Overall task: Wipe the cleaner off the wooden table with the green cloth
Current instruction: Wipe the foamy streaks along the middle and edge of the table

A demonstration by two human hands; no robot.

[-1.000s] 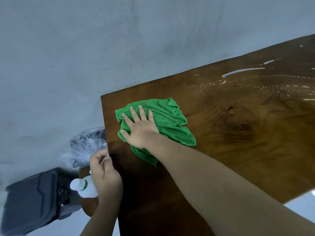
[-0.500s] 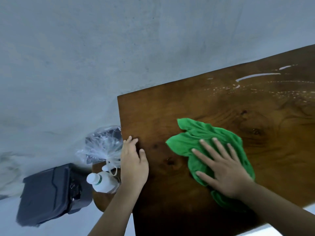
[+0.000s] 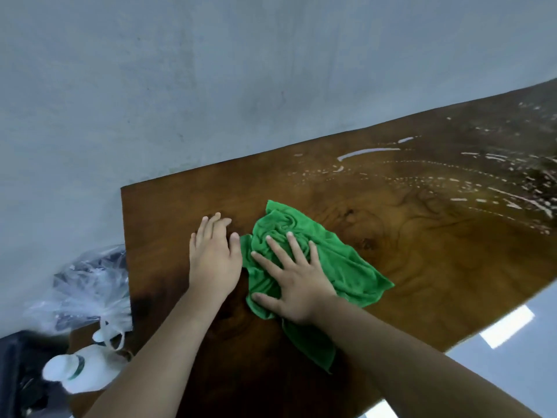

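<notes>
A crumpled green cloth point(image 3: 337, 263) lies on the dark wooden table point(image 3: 437, 260), near its left end. My right hand point(image 3: 297, 282) presses flat on the cloth with fingers spread. My left hand point(image 3: 214, 254) rests flat on the bare wood just left of the cloth, its thumb beside the cloth's edge. White streaks and droplets of cleaner point(image 3: 367, 152) cover the far right part of the table.
Left of the table, lower down, a white bottle point(image 3: 80, 375) and a clear plastic bag point(image 3: 87, 288) sit on a small brown surface, beside a dark bin point(image 3: 21, 378). A grey wall runs behind the table. Glossy floor shows at the bottom right.
My left hand came up from the bottle and now lies flat on the table beside the cloth. My right hand slid the cloth right from the left corner, then slightly back left.
</notes>
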